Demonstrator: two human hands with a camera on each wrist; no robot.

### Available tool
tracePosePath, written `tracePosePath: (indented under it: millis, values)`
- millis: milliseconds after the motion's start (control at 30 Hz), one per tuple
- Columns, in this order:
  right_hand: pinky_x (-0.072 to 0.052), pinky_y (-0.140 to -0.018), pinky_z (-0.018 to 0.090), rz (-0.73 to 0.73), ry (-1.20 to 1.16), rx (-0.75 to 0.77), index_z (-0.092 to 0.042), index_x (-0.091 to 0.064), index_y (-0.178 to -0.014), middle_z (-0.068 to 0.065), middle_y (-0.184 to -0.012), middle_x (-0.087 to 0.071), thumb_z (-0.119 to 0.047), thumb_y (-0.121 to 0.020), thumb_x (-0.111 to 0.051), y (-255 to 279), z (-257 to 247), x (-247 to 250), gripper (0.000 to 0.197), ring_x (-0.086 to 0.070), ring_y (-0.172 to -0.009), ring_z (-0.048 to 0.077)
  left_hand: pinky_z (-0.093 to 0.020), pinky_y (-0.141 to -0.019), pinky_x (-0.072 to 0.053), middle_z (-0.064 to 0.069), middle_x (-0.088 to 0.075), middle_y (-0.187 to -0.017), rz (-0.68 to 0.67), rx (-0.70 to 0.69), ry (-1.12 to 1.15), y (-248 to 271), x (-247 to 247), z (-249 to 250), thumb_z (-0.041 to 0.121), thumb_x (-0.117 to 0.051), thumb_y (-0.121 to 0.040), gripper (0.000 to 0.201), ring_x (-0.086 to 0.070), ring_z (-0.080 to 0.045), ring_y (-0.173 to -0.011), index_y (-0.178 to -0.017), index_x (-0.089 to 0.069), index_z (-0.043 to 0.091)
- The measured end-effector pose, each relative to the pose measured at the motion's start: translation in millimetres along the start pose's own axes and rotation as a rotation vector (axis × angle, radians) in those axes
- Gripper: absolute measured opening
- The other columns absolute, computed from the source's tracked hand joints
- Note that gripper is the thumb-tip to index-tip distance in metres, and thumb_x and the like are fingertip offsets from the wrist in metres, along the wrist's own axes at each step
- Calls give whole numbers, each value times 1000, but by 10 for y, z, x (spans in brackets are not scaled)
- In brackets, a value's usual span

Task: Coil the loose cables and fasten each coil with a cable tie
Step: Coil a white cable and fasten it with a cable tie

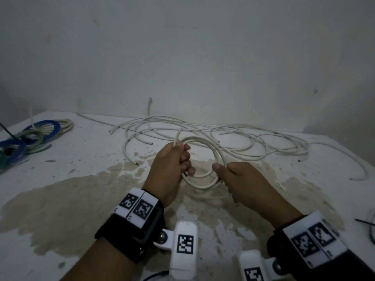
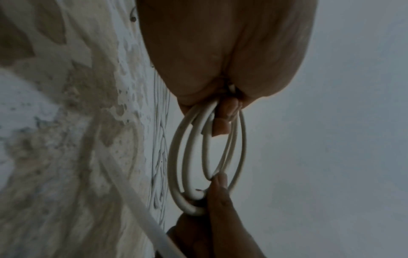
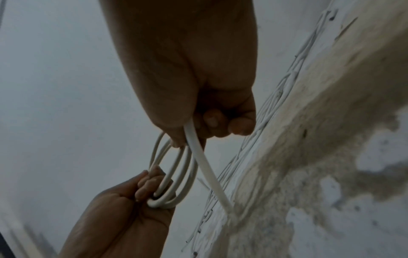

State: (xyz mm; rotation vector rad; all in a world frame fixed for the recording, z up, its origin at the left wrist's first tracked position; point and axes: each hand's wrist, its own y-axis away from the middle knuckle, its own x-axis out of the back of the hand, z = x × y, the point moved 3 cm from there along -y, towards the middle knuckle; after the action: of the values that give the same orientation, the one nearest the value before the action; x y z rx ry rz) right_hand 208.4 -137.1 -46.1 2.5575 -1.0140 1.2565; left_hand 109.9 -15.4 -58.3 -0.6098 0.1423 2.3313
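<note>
Coil (image 1: 205, 163) upright between both hands

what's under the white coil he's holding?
Under the white coil, held by the left hand and right hand, lies the table with a brownish stain. The patch directly beneath both hands is covered.

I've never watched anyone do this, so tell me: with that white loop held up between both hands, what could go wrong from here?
The white coil has no tie on it; only the left hand and right hand hold its turns together, so easing either grip may let it spring apart. Its trailing strand runs down toward the loose white cables on the table and might snag there.
</note>
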Motion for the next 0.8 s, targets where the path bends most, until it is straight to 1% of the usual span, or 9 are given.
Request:
tracePosePath:
  millis: [67,200,300,367,467,567,667,733,800]
  values:
    - [-35,-53,28,25,-7,-11,6,-54,-68,8,-55,-46,-45,-95,-44,5,5,15,58,-44,-48,15,-21,-43,-36,4,-36,-54,-18,27,78,-9,27,19,16,-34,-103,26,-30,-8,-43,-85,-51,5]
    - [-35,-57,24,117,-105,-82,-4,-66,-75,-9,-45,-49,-41,-96,-44,-8,97,128,48,-44,-46,5,-23,-44,-38,-1,-41,-58,-39,39,46,-47,102,34,17,-35,-102,28,-36,-12,-47,-90,-55,1]
    - [-34,-54,25,5,-62,-212,-1,-61,-100,0,-63,-46,-30,-98,-44,-35,235,154,35,-40,-53,14,-25,-47,-37,-3,-46,-59,-51,32,-85,-72,157,19,18,-35,-102,30,-38,-13,-46,-89,-58,3]
    - [-29,-50,20,-100,1,-288,-9,-58,-106,-2,-70,-45,-21,-99,-39,-39,335,136,23,-39,-55,10,-23,-45,-35,-2,-49,-56,-73,34,-195,-76,167,18,19,-36,-102,33,-38,-13,-44,-90,-61,1]
    - [-30,-50,17,-231,166,-292,-10,-58,-108,-1,-89,-54,-16,-99,-37,-10,436,129,23,-46,-67,11,-24,-47,-35,-1,-51,-54,-117,29,-347,-59,161,66,20,-37,-102,36,-39,-14,-45,-94,-64,-2]
    - [-41,-70,22,-280,316,-279,-15,-59,-117,4,-119,-58,-25,-99,-42,27,469,143,27,-54,-95,17,-28,-54,-39,-5,-57,-58,-135,-23,-431,-29,134,213,17,-38,-101,34,-48,-17,-50,-91,-66,1]
    - [-34,-99,26,-173,407,-275,-17,-47,-136,5,-142,-46,-39,-97,-45,43,409,262,45,-44,-127,20,-28,-60,-51,-6,-65,-64,-105,-29,-472,-22,124,361,15,-39,-101,32,-58,-18,-57,-88,-66,4]
    - [-27,-107,28,-41,404,-176,-19,-38,-143,5,-149,-37,-43,-95,-47,50,255,358,54,-34,-136,21,-24,-55,-48,-2,-62,-63,-125,-38,-540,-16,107,442,16,-39,-101,32,-54,-16,-56,-84,-64,7]
    - [-22,-106,21,1,317,14,-24,-28,-147,-1,-152,-31,-39,-94,-50,53,9,391,60,-27,-139,15,-21,-53,-45,0,-60,-63,-140,-41,-596,6,95,503,16,-39,-101,32,-51,-14,-55,-82,-63,9]
